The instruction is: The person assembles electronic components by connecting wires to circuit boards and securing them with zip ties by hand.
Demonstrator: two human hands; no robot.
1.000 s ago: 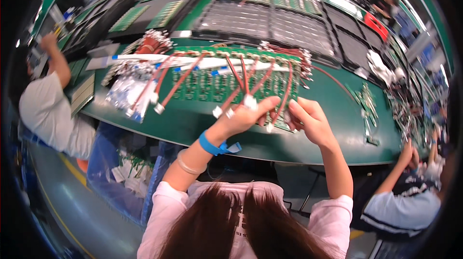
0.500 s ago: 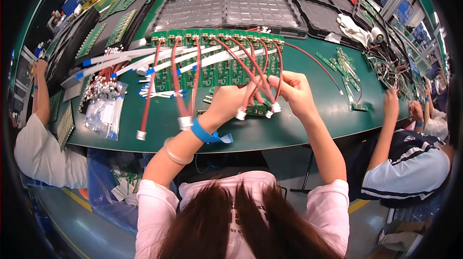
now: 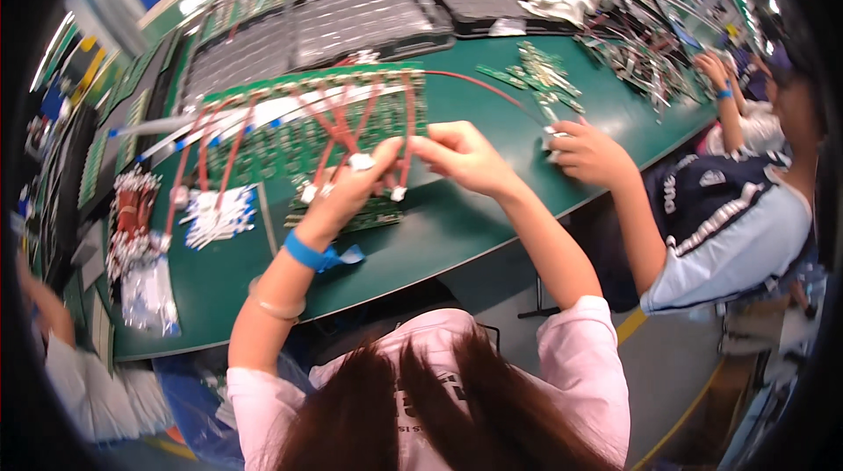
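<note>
The circuit board panel (image 3: 285, 144), long and green, lies in front of the person above the table (image 3: 439, 238), its surface crossed by red wires (image 3: 338, 120) and white flat cables (image 3: 255, 130) with blue ends. Several of the wires cross one another and hang past the panel's near edge, ending in white connectors (image 3: 360, 161). The left hand (image 3: 347, 194) is at the panel's near edge, toward its right end, fingers curled in narrow among the connectors; I cannot tell what they grip. The right hand (image 3: 465, 158) is at the panel's near right corner, thumb and fingers drawn close together beside a red wire; whether they pinch it is hidden. Just below the panel, partly under the left hand, are more green boards (image 3: 373, 216). Left of these, nearer than the panel, lies a pile of white strips (image 3: 219, 218), then a bundle of red wires (image 3: 132, 212). Beyond the panel stand black trays (image 3: 351, 23). Right of it, a co-worker's hand (image 3: 590, 153) reaches near small green boards (image 3: 544, 74).
</note>
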